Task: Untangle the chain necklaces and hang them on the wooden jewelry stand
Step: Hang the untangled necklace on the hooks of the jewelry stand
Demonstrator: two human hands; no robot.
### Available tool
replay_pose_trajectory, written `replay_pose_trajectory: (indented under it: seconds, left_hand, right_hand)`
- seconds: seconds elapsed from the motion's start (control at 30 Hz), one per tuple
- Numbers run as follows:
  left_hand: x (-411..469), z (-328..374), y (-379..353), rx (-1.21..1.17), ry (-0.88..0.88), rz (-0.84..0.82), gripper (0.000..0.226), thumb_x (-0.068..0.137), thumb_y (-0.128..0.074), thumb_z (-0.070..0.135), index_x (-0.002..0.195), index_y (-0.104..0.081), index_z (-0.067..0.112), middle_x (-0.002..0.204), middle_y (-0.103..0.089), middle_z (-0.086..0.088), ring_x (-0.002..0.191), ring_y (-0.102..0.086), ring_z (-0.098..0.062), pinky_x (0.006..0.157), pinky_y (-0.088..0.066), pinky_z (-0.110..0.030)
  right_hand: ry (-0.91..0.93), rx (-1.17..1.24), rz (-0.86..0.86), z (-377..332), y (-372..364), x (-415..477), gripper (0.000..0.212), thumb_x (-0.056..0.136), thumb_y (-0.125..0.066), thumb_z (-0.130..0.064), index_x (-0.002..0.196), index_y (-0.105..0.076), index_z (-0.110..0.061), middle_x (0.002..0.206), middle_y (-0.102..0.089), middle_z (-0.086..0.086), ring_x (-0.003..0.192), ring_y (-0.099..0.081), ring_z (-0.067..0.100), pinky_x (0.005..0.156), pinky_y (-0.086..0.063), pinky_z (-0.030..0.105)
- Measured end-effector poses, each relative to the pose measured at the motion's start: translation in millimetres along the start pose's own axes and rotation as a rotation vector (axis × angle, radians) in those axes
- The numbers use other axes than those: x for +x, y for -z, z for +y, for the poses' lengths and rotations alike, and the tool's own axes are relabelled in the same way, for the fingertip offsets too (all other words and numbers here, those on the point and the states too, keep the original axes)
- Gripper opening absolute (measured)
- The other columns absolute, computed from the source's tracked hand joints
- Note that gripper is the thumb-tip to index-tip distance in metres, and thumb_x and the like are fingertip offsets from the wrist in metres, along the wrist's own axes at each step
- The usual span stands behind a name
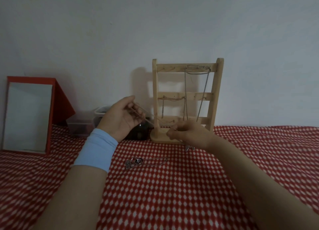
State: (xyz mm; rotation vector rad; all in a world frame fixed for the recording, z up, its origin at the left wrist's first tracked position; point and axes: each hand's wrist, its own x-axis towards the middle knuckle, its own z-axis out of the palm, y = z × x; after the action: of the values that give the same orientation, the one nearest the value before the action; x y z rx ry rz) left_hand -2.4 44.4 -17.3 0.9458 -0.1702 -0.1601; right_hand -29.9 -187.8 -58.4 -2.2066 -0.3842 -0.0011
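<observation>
A thin chain necklace (156, 117) runs taut between my two hands, in front of the wooden jewelry stand (216, 91). My left hand (120, 117), palm up with a light blue wristband, holds one end looped through its curled fingers. My right hand (188, 132) pinches the other end low by the stand's base. A long silver chain (203, 91) hangs from the stand's top bar. A shorter chain (172, 99) hangs from the middle bar. Another necklace with pendants (136, 161) lies on the cloth in front of me.
The red cloth with white dots (172, 195) covers the surface. A red box with a white inside (27, 114) leans against the wall at left. Clear plastic containers (82, 124) and a dark round object (138, 133) sit behind my left hand. A small pendant (189, 147) lies under my right wrist.
</observation>
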Motion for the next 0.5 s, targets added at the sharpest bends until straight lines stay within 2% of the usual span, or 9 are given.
replay_pose_trajectory:
  seconds: [0.03, 0.13, 0.23, 0.3, 0.33, 0.4, 0.43, 0.5]
  left_hand:
    - [1, -1, 0, 0.026, 0.0, 0.015, 0.038, 0.094, -0.055, 0.022, 0.06, -0.041, 0.016, 0.061, -0.049, -0.001, 0.056, -0.052, -0.013, 0.06, -0.053, -0.029]
    - [4, -6, 2, 0.232, -0.03, 0.11, 0.034, 0.096, -0.054, 0.018, 0.063, -0.044, 0.014, 0.059, -0.051, -0.003, 0.056, -0.055, -0.015, 0.063, -0.055, -0.029]
    - [7, -8, 8, 0.58, -0.038, 0.252, 0.016, 0.092, -0.057, 0.012, 0.078, -0.057, 0.006, 0.073, -0.059, -0.012, 0.063, -0.059, -0.018, 0.07, -0.059, -0.033]
    - [7, -10, 11, 0.826, 0.01, 0.295, 0.018, 0.09, -0.062, 0.018, 0.081, -0.063, 0.002, 0.081, -0.063, -0.016, 0.067, -0.062, -0.022, 0.074, -0.058, -0.038]
    - [6, -10, 12, 1.033, 0.046, 0.283, 0.024, 0.09, -0.063, 0.023, 0.081, -0.065, 0.001, 0.082, -0.066, -0.016, 0.071, -0.064, -0.024, 0.077, -0.058, -0.038]
    - [3, -16, 7, 1.502, 0.05, 0.193, 0.03, 0.092, -0.058, 0.031, 0.087, -0.07, 0.004, 0.089, -0.069, -0.011, 0.084, -0.065, -0.024, 0.081, -0.053, -0.034]
    - [2, -21, 2, 1.599, -0.004, 0.135, 0.027, 0.094, -0.055, 0.031, 0.094, -0.071, 0.008, 0.095, -0.07, -0.007, 0.089, -0.064, -0.021, 0.082, -0.05, -0.031]
    - [-1, -32, -14, 1.463, -0.107, 0.0, 0.027, 0.096, -0.052, 0.032, 0.116, -0.066, 0.019, 0.113, -0.065, 0.005, 0.102, -0.059, -0.013, 0.088, -0.044, -0.026]
  right_hand:
    - [-0.013, -0.064, -0.029, 0, 0, 1, 0.023, 0.097, -0.065, -0.035, 0.078, -0.076, -0.027, 0.084, -0.075, -0.008, 0.081, -0.068, 0.003, 0.086, -0.055, 0.029]
    - [-0.027, -0.179, -0.046, 1, 2, 2, 0.035, 0.098, -0.062, -0.039, 0.067, -0.072, -0.028, 0.072, -0.07, -0.003, 0.073, -0.065, 0.013, 0.081, -0.054, 0.036]
    - [-0.007, -0.151, -0.033, -3, 4, -2, 0.038, 0.105, -0.051, -0.037, 0.078, -0.075, -0.023, 0.083, -0.069, -0.008, 0.085, -0.064, 0.01, 0.088, -0.048, 0.034]
    - [-0.011, -0.132, -0.037, -5, 5, -3, 0.04, 0.107, -0.046, -0.037, 0.089, -0.078, -0.021, 0.1, -0.072, -0.009, 0.1, -0.064, 0.008, 0.095, -0.045, 0.032]
    - [-0.01, -0.135, -0.045, -5, 4, -3, 0.04, 0.107, -0.045, -0.037, 0.093, -0.079, -0.02, 0.104, -0.073, -0.008, 0.104, -0.064, 0.009, 0.098, -0.045, 0.033]
    - [-0.004, -0.176, -0.087, -9, 2, -2, 0.038, 0.107, -0.045, -0.036, 0.095, -0.077, -0.017, 0.101, -0.076, -0.006, 0.102, -0.067, 0.009, 0.1, -0.048, 0.035]
    - [0.0, -0.2, -0.105, -12, 0, -1, 0.037, 0.107, -0.046, -0.034, 0.093, -0.075, -0.017, 0.096, -0.077, -0.005, 0.097, -0.07, 0.009, 0.098, -0.05, 0.035]
    - [-0.001, -0.224, -0.112, -19, -1, 2, 0.031, 0.106, -0.047, -0.031, 0.09, -0.07, -0.018, 0.084, -0.076, -0.003, 0.084, -0.073, 0.012, 0.086, -0.054, 0.032]
